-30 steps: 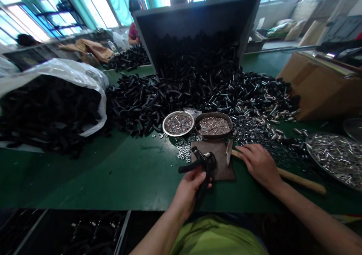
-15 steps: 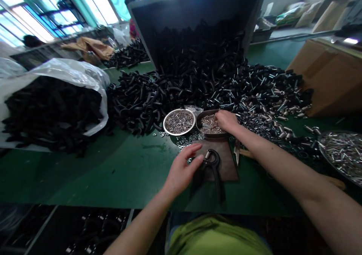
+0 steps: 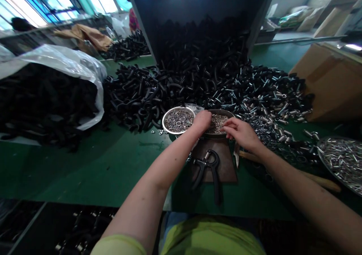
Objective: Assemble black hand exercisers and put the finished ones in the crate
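My left hand (image 3: 202,121) reaches into the left part of an oval metal tin (image 3: 217,136) of small metal pieces, its fingertips hidden. Over the tin's right edge is my right hand (image 3: 240,132), with thumb and fingers pinched together; anything between them is too small to name. A round steel bowl (image 3: 163,124) of rings and nuts stands left of the tin. Nearer me, a black hand grip with a spring (image 3: 216,172) lies on a brown square plate (image 3: 227,164), its handles reaching past the plate's edge.
Black handles (image 3: 175,85) are heaped behind the bowls, spilling from a large bin (image 3: 141,29). An open plastic bag (image 3: 100,96) stands left. At right are a carton (image 3: 333,78), loose springs, a tray of pins (image 3: 343,161), a blade (image 3: 236,155) and a wooden handle (image 3: 319,180).
My left hand has moved from beside the hand grip up into the tin. My right hand has drawn back to the tin's right edge. The view has shifted slightly.
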A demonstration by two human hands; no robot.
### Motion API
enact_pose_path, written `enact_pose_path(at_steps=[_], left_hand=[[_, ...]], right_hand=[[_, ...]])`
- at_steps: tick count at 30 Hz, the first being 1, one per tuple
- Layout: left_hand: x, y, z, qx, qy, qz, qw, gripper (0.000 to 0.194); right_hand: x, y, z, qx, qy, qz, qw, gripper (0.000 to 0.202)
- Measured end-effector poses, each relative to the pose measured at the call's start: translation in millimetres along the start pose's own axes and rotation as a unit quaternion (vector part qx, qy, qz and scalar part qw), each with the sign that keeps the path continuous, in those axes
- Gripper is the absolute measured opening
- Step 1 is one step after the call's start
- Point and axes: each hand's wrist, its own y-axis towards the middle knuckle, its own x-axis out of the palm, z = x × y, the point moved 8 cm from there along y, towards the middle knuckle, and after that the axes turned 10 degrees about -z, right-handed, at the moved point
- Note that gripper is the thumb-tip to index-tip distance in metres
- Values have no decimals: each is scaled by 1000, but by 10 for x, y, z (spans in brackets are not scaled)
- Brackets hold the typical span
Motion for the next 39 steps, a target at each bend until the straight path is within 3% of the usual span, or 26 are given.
enact_pose_path(at_steps=[2,5,10,14,16,19,20,23,25,27,31,33,36,39], left_hand=[[10,-16,-20,-1,-13,4,1000,18],[-25,-63,-55,-8,-46,18,999,22],[-139,-184,-136,-29,-148,35,988,14],[-170,-450,-188,-10,-267,18,963,8],[-141,-656,-266,-5,-414,10,910,7],[-18,-1007,-407,-16,-635,3,772,8],[28,-1124,-448,-22,-669,3,743,11],[164,-1446,-538,-38,-705,11,708,22],[248,-1623,-546,-47,-701,8,711,25],[296,-1765,-518,-51,-670,8,740,24],[221,-1937,-332,-11,-507,55,860,12],[219,-1969,-194,12,-429,70,900,6],[318,-1959,-54,16,-371,69,926,4],[408,-1928,15,24,-343,68,937,4]], right_hand=[[189,-112,37,4,52,-59,997,15],[445,-201,37,-14,35,-118,992,14],[621,-169,-47,-52,-26,-133,989,9],[659,-135,-152,-81,-87,-144,982,7],[670,-132,-183,-86,-103,-148,980,7],[687,-136,-219,-86,-122,-154,977,6],[693,-136,-233,-83,-130,-156,976,6],[715,-115,-258,-61,-167,-168,970,5],[733,-76,-256,-37,-196,-180,963,5],[755,-24,-246,-14,-213,-191,958,3],[803,24,-249,9,-213,-212,954,3],[772,-36,-264,8,-216,-201,955,12],[573,-270,-230,-13,-248,-148,957,23],[212,-634,-9,-14,-344,-63,937,19]])
